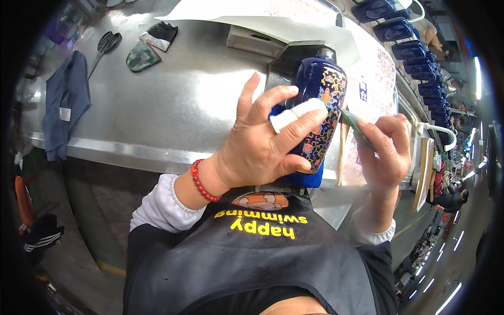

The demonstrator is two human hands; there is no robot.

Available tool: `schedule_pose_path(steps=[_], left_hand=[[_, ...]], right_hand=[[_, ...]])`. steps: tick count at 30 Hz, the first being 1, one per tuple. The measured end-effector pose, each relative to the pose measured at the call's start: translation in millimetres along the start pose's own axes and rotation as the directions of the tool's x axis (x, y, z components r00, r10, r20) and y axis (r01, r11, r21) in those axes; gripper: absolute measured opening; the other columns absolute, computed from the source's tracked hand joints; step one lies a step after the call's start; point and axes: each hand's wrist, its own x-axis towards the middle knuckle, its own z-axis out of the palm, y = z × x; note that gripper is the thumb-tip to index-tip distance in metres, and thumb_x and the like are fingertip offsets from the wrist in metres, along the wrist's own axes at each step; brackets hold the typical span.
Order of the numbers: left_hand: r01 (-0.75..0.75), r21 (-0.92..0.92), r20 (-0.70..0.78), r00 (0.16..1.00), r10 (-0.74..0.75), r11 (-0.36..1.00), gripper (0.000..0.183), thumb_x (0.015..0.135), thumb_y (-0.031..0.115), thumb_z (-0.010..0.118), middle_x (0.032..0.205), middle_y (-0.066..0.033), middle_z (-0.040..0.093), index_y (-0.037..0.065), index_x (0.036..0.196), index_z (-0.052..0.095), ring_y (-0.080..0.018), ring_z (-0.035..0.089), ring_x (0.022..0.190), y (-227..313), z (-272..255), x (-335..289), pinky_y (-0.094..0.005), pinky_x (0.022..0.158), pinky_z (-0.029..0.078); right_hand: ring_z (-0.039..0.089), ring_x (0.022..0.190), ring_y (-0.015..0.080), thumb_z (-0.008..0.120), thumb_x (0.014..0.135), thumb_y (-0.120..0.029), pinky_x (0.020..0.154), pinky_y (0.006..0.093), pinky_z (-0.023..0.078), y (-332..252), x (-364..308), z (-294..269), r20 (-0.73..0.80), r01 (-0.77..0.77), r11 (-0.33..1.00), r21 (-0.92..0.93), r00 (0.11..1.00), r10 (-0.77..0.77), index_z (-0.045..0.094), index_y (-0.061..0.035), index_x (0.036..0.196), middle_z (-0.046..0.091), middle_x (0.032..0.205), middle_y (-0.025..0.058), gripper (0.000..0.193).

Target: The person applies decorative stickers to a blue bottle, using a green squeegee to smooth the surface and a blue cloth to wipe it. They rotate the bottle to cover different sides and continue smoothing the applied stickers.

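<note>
A dark blue bottle with a colourful floral pattern lies on its back before me, neck pointing away. Blue padding shows under its near end. My left hand spreads its fingers over the bottle, and a white-wrapped finger rests on the patterned face. Its thumb is by the bottle's near end. Close to the bottle's right side, my right hand pinches a thin, flat green scraper. The scraper's tip is at the pattern's right edge; whether it touches the glass I cannot tell.
Scissors, a grey cloth, a green flat piece and a black-and-white pad lie on the metal table. Patterned sheets lie right of the bottle. Beyond stands a row of blue bottles.
</note>
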Motion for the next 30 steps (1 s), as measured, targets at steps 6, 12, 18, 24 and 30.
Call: schedule_pose_path(steps=[6, 12, 18, 24, 30], left_hand=[[-0.036, -0.089, -0.042, 0.999, 0.032, 0.995, 0.065, 0.105, 0.062, 0.037, 0.137, -0.0003, 0.063, 0.015, 0.140, 0.065, -0.0275, 0.042, 0.136, 1, -6, -9, -0.0594, 0.123, 0.012], [0.052, -0.138, -0.165, 0.983, -0.075, 0.989, 0.047, 0.104, 0.042, 0.058, 0.124, -0.0123, 0.069, 0.005, 0.132, 0.066, -0.0335, 0.053, 0.123, -1, -11, -1, -0.0487, 0.115, 0.034], [0.566, -0.695, 0.312, 0.793, -0.523, 0.444, 0.041, 0.109, 0.030, 0.048, 0.121, -0.0100, 0.068, -0.001, 0.132, 0.062, -0.0188, 0.063, 0.115, -24, -3, 49, -0.0330, 0.097, 0.050], [0.589, -0.803, 0.488, 0.738, -0.466, 0.091, 0.035, 0.103, 0.035, 0.060, 0.098, -0.0058, 0.071, 0.004, 0.117, 0.069, -0.0138, 0.066, 0.085, -60, 41, 89, -0.0281, 0.073, 0.053], [0.783, -0.601, 0.598, 0.572, -0.561, 0.159, 0.040, 0.088, 0.040, 0.078, 0.072, -0.0049, 0.064, 0.001, 0.097, 0.072, -0.0180, 0.059, 0.056, -41, 31, 104, -0.0340, 0.051, 0.048]], right_hand=[[0.064, 0.084, 0.0141, 0.074, 0.094, -0.006, 0.075, 0.0260, 0.051, 3, -69, 23, 0.077, -0.578, 0.566, 0.588, 0.736, 0.672, 0.068, 0.0006, 0.115, 0.068, 0.093, 0.0068, 0.023], [0.064, 0.095, 0.0136, 0.069, 0.099, -0.013, 0.084, 0.0298, 0.053, 14, -110, 73, 0.331, -0.681, 0.108, 0.725, 0.481, 0.812, 0.061, 0.0028, 0.129, 0.069, 0.113, 0.0087, 0.035], [0.040, 0.138, 0.0440, 0.079, 0.087, -0.036, 0.115, 0.0522, 0.031, 6, -102, 59, 0.090, -0.535, 0.842, 0.066, 0.844, 0.529, 0.039, 0.0032, 0.153, 0.043, 0.152, 0.0271, 0.087], [0.037, 0.142, 0.0453, 0.083, 0.080, -0.030, 0.117, 0.0520, 0.030, -54, -88, 67, 0.068, -0.354, 0.886, 0.301, 0.934, 0.350, 0.030, 0.0019, 0.156, 0.035, 0.158, 0.0272, 0.098], [0.049, 0.131, 0.0383, 0.081, 0.084, -0.017, 0.106, 0.0458, 0.042, -50, -110, 81, -0.163, -0.182, 0.892, 0.414, 0.949, 0.269, 0.032, -0.0069, 0.157, 0.040, 0.156, 0.0228, 0.088]])
